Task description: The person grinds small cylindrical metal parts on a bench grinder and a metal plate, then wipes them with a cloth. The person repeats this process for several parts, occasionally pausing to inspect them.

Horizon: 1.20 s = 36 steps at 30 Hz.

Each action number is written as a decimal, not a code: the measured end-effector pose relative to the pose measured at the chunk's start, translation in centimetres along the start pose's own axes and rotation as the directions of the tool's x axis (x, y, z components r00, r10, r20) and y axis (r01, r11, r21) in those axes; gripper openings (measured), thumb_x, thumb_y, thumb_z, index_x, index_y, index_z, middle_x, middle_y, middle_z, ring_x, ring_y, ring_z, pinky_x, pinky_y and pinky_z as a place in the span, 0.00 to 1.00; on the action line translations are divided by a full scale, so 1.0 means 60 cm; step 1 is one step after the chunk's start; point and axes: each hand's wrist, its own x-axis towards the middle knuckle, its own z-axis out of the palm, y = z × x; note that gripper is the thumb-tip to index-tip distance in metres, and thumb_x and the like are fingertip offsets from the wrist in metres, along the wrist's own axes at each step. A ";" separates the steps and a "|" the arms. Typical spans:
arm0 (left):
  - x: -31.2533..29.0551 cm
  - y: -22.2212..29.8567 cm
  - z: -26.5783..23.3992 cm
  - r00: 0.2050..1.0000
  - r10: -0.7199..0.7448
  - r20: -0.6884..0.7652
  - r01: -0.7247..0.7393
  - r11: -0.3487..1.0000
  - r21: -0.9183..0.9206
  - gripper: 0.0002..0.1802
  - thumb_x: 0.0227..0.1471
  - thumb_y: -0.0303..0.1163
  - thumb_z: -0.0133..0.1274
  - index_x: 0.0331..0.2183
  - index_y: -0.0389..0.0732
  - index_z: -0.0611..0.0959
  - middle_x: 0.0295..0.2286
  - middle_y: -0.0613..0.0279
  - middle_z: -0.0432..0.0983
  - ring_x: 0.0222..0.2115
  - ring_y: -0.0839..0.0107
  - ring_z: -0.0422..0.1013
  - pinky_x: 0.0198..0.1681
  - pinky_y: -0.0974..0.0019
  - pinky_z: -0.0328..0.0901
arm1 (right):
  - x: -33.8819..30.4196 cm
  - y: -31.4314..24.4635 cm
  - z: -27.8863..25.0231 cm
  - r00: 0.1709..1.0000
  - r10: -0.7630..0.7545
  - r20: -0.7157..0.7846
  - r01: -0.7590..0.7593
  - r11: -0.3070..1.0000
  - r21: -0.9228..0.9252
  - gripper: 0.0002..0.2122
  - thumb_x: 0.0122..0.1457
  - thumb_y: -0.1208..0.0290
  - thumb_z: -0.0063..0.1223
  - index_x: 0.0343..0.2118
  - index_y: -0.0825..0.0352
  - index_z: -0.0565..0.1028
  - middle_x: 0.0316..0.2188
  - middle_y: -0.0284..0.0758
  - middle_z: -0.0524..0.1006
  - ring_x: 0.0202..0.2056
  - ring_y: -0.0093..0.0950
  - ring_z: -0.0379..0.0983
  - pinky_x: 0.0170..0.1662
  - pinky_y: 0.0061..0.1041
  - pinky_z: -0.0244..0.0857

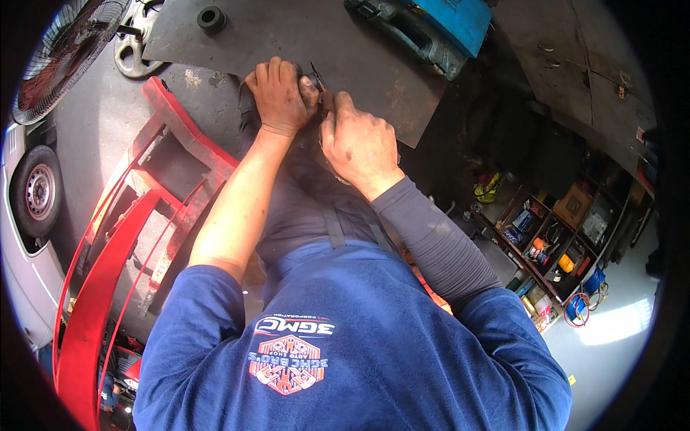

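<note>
At the near edge of a grey tabletop (359, 72), my two hands work close together. My left hand (277, 97) is closed, its thumb pressing on a small dark part whose kind I cannot make out. Thin dark prongs (317, 74) stick out beside that thumb. My right hand (361, 144) is wrapped round a reddish-brown piece (328, 103), which shows at its fingertips next to the left thumb. Whether the two held things touch is hidden by the fingers.
A black ring-shaped part (212, 20) lies on the tabletop, with a teal and black tool case (424, 36) at its far right. Red metal frame (118, 251) stands left, near a fan (68, 54) and a car wheel (36, 190). Shelves (553, 230) of supplies are right.
</note>
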 end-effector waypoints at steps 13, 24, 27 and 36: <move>0.000 -0.005 0.004 1.000 0.015 0.017 -0.016 1.000 0.016 0.17 0.61 0.48 0.48 0.33 0.43 0.75 0.34 0.56 0.70 0.38 0.53 0.66 0.48 0.47 0.57 | 0.020 0.001 0.018 0.999 -0.046 -0.017 0.045 0.998 -0.037 0.12 0.68 0.62 0.52 0.44 0.66 0.76 0.27 0.50 0.84 0.30 0.51 0.85 0.37 0.49 0.80; 0.005 -0.012 0.008 0.999 0.036 0.010 -0.036 0.999 0.015 0.16 0.61 0.47 0.48 0.33 0.43 0.76 0.34 0.57 0.71 0.38 0.53 0.67 0.47 0.48 0.58 | 0.039 0.014 0.019 0.999 -0.023 0.034 0.023 1.000 -0.019 0.17 0.69 0.58 0.51 0.41 0.70 0.78 0.30 0.54 0.85 0.33 0.54 0.85 0.40 0.52 0.79; 0.009 -0.013 0.006 0.999 0.039 0.015 -0.039 0.999 0.002 0.14 0.53 0.44 0.54 0.33 0.44 0.75 0.34 0.58 0.72 0.37 0.54 0.67 0.46 0.49 0.58 | 0.049 0.017 0.024 0.999 -0.023 0.046 0.024 1.000 -0.013 0.18 0.70 0.56 0.51 0.40 0.70 0.78 0.30 0.55 0.85 0.33 0.55 0.85 0.41 0.52 0.79; 0.013 -0.007 0.004 1.000 -0.006 0.028 0.006 1.000 -0.005 0.14 0.58 0.46 0.51 0.33 0.44 0.76 0.34 0.57 0.72 0.39 0.53 0.68 0.47 0.48 0.58 | 0.047 0.020 0.032 0.999 -0.020 0.043 0.021 1.000 -0.023 0.21 0.70 0.54 0.50 0.38 0.72 0.81 0.30 0.56 0.85 0.34 0.56 0.85 0.42 0.53 0.79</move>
